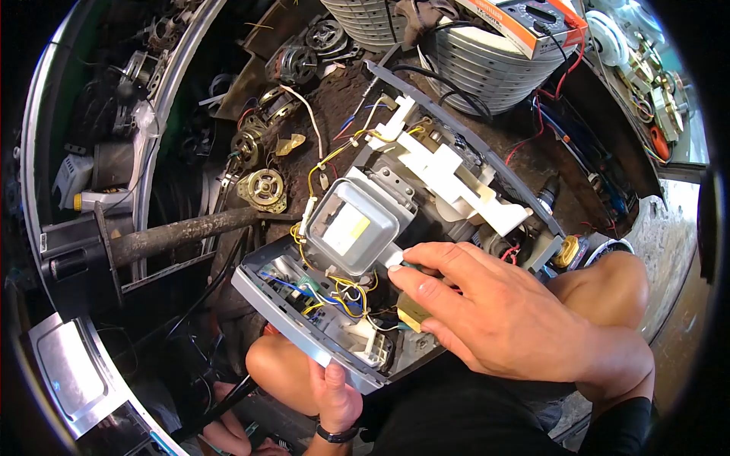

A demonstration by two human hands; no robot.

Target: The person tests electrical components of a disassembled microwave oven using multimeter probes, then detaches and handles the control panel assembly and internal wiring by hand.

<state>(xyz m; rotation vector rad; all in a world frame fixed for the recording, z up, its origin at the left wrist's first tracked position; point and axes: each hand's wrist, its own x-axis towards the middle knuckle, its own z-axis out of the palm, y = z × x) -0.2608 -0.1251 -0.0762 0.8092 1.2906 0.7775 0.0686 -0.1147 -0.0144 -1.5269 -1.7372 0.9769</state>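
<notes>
A partly dismantled microwave rests tilted across my lap, its wires and boards exposed. In its middle sits a grey metal box with a yellow-and-white label, which looks like the magnetron. A small pale connector sticks out of the box's lower right corner. There my right hand is closed, its fingertips at the connector; exactly how they pinch it is partly hidden. My left hand holds the lower edge of the grey front panel, thumb up along its outside, other fingers hidden underneath. A yellow-wrapped part lies under my right hand.
White plastic bracket runs along the far side of the unit. Beyond stand stacked ribbed white drums, topped by an orange multimeter box. Several small motors lie at the left, near a thick rusty pipe.
</notes>
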